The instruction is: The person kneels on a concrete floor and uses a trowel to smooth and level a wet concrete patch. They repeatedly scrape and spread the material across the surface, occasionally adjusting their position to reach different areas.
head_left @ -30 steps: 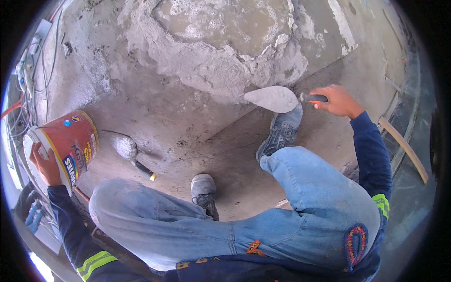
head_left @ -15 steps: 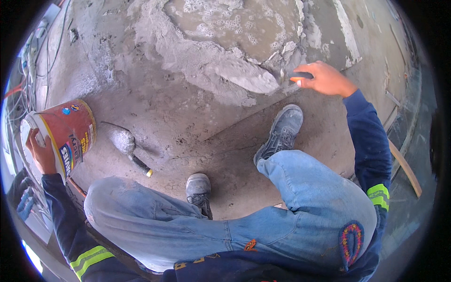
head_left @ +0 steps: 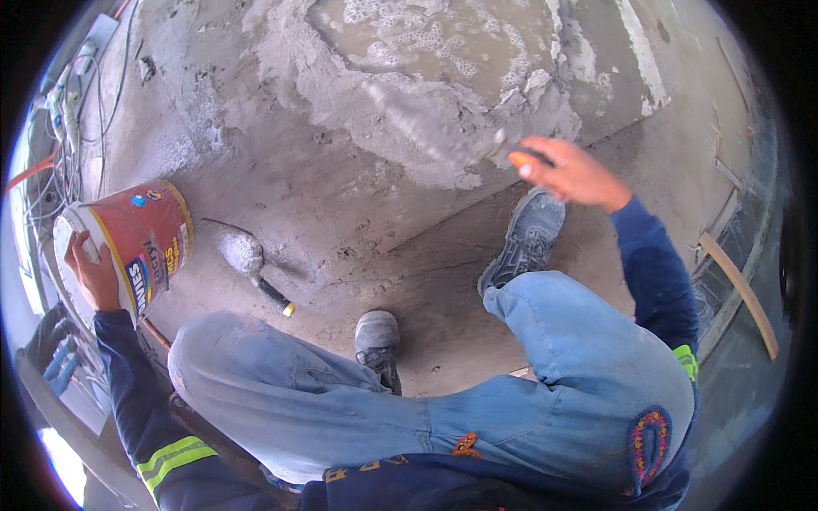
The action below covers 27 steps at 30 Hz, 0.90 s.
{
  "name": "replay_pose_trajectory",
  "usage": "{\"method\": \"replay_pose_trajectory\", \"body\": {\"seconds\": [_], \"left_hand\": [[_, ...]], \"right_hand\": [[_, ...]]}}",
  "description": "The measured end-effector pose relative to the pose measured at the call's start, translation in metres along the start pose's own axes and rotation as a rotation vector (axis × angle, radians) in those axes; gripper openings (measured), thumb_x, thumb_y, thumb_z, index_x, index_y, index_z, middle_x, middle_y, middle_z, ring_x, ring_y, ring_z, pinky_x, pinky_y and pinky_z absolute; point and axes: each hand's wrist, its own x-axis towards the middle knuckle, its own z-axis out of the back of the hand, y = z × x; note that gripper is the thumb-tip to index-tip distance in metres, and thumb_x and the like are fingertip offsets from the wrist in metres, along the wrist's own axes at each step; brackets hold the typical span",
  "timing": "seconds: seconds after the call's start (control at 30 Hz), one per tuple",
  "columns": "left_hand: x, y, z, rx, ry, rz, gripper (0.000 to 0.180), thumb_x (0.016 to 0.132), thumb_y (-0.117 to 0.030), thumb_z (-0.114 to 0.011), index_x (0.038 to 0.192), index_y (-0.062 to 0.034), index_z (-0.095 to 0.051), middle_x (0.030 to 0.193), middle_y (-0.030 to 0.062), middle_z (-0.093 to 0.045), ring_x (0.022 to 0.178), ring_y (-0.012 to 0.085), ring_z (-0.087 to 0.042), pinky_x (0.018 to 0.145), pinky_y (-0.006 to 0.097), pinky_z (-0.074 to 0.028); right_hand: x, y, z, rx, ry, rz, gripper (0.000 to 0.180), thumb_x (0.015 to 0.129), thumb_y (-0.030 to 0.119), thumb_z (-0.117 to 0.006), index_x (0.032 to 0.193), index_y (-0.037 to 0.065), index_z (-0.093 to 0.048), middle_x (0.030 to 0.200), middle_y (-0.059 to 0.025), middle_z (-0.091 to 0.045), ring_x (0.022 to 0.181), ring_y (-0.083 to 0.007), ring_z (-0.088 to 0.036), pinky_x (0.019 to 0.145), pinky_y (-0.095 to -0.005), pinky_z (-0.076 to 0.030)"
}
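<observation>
My right hand (head_left: 575, 175) grips a trowel by its black and orange handle (head_left: 530, 159). The trowel's blade (head_left: 417, 123) is smeared by motion and looks coated in grey wet mortar. It is over the mortar ridge (head_left: 341, 98) around a pool of murky, foamy water (head_left: 426, 47). At the left, my left hand (head_left: 94, 271) holds the pale rim of a red plastic bucket (head_left: 146, 228); its contents are hidden. A second trowel (head_left: 241, 253), caked with mortar and with a dark, yellow-tipped handle, lies on the floor beside the bucket.
My two dusty work shoes (head_left: 377, 336) are on the rough concrete floor (head_left: 341, 238). Tangled cables (head_left: 72, 136) run along the far left. Wooden strips (head_left: 740, 294) lie at the right. A dark glove with blue fingers (head_left: 60, 362) is by the left edge.
The trowel in my right hand has swept left and slightly nearer across the mortar, its blade now blurred. My left hand stays on the bucket. The whole view has shifted a little.
</observation>
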Motion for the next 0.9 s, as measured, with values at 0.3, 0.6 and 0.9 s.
{"method": "replay_pose_trajectory", "body": {"seconds": [0.3,0.6,0.9], "left_hand": [[-0.008,0.012,0.006,0.017,-0.004,0.004,0.041,0.078,-0.006,-0.065,0.118,-0.0089,-0.056,0.132,0.0154,-0.048,0.125,0.0341,-0.045,0.103,0.043,-0.039],[0.004,-0.022,0.011,-0.059,0.031,0.05,0.04,0.077,-0.004,-0.063,0.116,-0.0097,-0.056,0.13,0.0174,-0.045,0.124,0.0359,-0.045,0.103,0.044,-0.04],[0.006,-0.022,0.011,-0.069,0.015,0.019,0.04,0.075,-0.002,-0.063,0.114,-0.0094,-0.057,0.13,0.0172,-0.045,0.123,0.0364,-0.046,0.102,0.044,-0.04]], "right_hand": [[0.075,0.037,-0.12,-0.127,0.038,0.182,0.039,0.089,0.03,-0.058,0.115,0.002,-0.058,0.087,-0.0254,-0.065,0.087,-0.0438,-0.062,0.075,-0.0506,-0.047],[0.082,0.057,-0.093,-0.206,-0.138,0.122,0.034,0.088,0.026,-0.057,0.111,0.001,-0.061,0.084,-0.0267,-0.065,0.083,-0.0437,-0.063,0.073,-0.0519,-0.049],[0.065,0.06,-0.066,-0.307,-0.226,0.193,0.038,0.087,0.024,-0.059,0.116,-0.001,-0.059,0.081,-0.0249,-0.066,0.08,-0.0427,-0.064,0.072,-0.0496,-0.049]]}}
